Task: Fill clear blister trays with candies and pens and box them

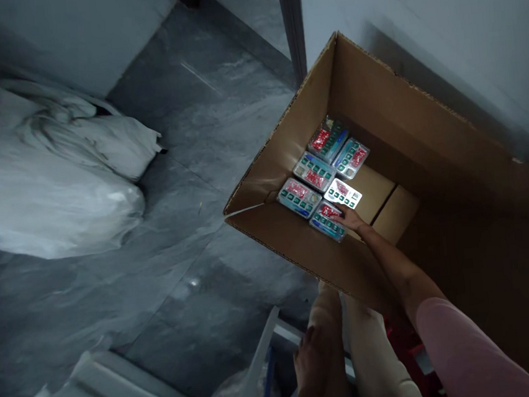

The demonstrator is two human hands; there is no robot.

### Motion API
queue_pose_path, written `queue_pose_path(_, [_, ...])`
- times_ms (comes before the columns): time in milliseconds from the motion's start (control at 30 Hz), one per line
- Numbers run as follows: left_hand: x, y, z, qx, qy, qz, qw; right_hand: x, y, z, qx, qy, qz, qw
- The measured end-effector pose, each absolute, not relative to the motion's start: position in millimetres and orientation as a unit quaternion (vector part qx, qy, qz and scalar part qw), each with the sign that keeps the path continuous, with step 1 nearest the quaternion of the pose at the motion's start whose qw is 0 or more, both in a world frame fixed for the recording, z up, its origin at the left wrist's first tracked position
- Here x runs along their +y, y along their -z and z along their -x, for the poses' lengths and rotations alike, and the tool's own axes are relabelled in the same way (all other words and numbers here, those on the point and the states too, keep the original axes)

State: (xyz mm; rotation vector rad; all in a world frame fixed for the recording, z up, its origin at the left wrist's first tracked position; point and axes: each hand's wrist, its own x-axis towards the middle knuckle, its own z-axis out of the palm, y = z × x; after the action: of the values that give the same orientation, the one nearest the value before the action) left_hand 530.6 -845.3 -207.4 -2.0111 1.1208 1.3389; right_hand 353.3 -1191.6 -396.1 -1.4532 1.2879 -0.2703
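My right hand [352,219] reaches into a deep cardboard box [281,128]. Its fingers are closed at the lower edge of a brightly lit clear plastic pack [342,193] with red contents and a row of green squares. Right beside those fingers lies a similar pack [325,224], partly covered by them. Several more such packs, among them an upper one [328,138] and a left one [298,196], lie along the inner corner. My left hand [308,351] rests on my leg, fingers laid out and holding nothing; shadow hides part of it.
Brown cardboard [394,208] shows at the bottom of the box. A large white sack [52,181] stands on the grey floor [194,243] at left. A pale ridged object [110,394] is at lower left, and a white wall [439,25] rises behind the box.
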Motion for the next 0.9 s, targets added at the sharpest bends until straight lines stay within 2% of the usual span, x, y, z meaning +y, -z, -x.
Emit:
queue_pose_path(267, [-848.5, 209.6, -529.9, 0.42, -0.48, 0.729, 0.249, -1196.1, 381.3, -351.2, 0.581, 0.157, 0.569, 0.561])
queue_pose_path(400, [-854.6, 207.4, -530.0, 0.416, -0.488, 0.724, 0.252, -1198.6, 375.5, -341.6, 0.632, 0.221, 0.506, 0.543])
queue_pose_path(633, [-859.5, 208.8, -531.8, 0.421, -0.495, 0.716, 0.254, -1198.8, 398.7, -311.4, 0.742, 0.231, 0.391, 0.492])
queue_pose_path(900, [-868.9, 207.6, -533.7, 0.402, -0.513, 0.713, 0.258, -1234.9, 416.0, -309.8, 0.777, 0.271, 0.34, 0.455])
